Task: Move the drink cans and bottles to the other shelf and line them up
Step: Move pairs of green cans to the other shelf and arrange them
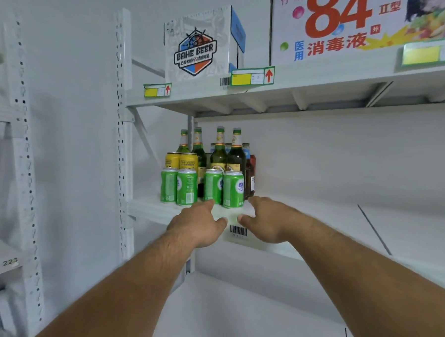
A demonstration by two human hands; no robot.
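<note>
Fingers: yours are spread and relaxed on both sides, gripping nothing; the left hand (pixel 198 227) reaches toward the second green can from the right (pixel 213 185), its fingertips just short of the base, and the right hand (pixel 266 221) sits just beside the rightmost green can (pixel 233 189).
Where the drinks are: all clustered at the left end of the middle shelf (pixel 308 210), close to the white upright (pixel 123 137).
Front row: four green cans (pixel 187 187), upright, in a loose line near the shelf edge.
Behind them: two yellow cans (pixel 182 161), then four green glass bottles (pixel 218 153) with gold neck labels, and some darker bottles (pixel 248 172) at the right, partly hidden.
Progress: nothing looks moved yet, as far as you can judge; the whole group stands together, and the shelf below (pixel 236 309) shows bare.
What is left: by the look of it, every can and bottle has to go across and be lined up.
Destination: you cannot tell which shelf is meant.
Top shelf: a beer carton (pixel 197 44) and a disinfectant box (pixel 350 20), not part of your job.
</note>
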